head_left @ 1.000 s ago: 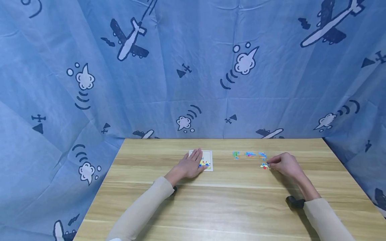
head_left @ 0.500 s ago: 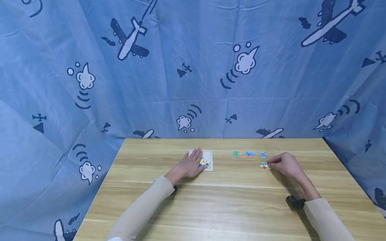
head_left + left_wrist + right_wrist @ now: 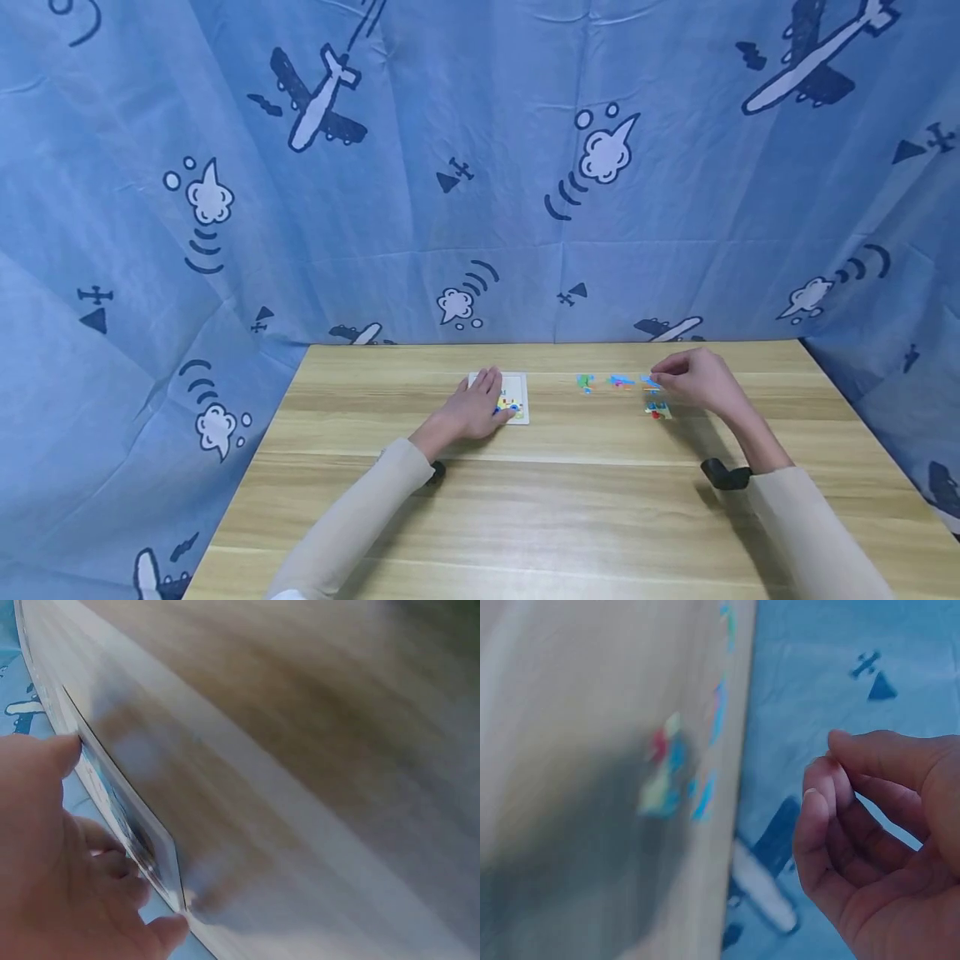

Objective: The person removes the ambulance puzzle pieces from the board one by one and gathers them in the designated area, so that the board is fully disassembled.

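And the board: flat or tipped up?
Flat: the board lies on the table, no visible edge raised in the left wrist view, the left hand over it.

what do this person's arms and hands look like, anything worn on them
Both arms wear beige sleeves. The left hand and right hand are bare, without gloves. A black device shows at the right wrist, and a smaller black part at the left.

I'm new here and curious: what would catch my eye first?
Probably the blue cloth printed with airplanes and clouds, filling the background. Below it, on the table, the left hand lies on a pale board; right of that, small bright pieces sit near the right hand.
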### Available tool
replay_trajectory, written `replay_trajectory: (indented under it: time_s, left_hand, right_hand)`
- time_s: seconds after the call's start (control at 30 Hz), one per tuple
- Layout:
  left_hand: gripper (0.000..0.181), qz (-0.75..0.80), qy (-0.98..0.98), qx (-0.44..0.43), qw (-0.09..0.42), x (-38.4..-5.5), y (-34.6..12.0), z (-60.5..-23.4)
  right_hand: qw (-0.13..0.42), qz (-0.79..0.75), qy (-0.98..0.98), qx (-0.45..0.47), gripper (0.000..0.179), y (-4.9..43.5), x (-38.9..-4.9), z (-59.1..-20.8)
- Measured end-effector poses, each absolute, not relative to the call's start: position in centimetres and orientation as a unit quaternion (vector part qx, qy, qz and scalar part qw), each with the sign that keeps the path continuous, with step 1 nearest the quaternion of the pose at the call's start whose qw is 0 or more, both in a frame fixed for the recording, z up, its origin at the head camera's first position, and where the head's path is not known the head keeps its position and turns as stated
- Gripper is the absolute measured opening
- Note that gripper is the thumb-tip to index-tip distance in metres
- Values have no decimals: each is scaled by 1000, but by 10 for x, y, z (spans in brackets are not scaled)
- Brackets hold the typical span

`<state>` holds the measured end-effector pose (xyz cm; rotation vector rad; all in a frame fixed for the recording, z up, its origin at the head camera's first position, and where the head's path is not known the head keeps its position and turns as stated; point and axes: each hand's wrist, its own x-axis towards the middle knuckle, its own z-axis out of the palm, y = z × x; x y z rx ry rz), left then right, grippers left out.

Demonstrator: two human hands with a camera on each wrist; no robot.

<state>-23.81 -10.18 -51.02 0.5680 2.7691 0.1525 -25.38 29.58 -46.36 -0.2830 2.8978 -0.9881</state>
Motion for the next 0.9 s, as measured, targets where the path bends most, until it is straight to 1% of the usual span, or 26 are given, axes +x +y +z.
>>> replay_trajectory:
  time_s: [0.17, 0.37, 0.63, 0.9]
  left_hand:
    - [82, 77, 969, 191, 139, -237, -109, -510]
    - [85, 89, 968, 194, 132, -235, -117, -510]
    - [85, 74, 969, 192, 134, -233, -123, -514]
    - [84, 61, 969, 195, 140, -228, -123, -512]
  right_hand:
    - [26, -333, 934, -123, 25, 266, -263, -454]
    - [40, -346, 923, -166, 20, 220, -271, -452]
    - [51, -347, 905, -240, 15, 153, -281, -461]
    - [73, -349, 893, -275, 18, 110, -290, -479]
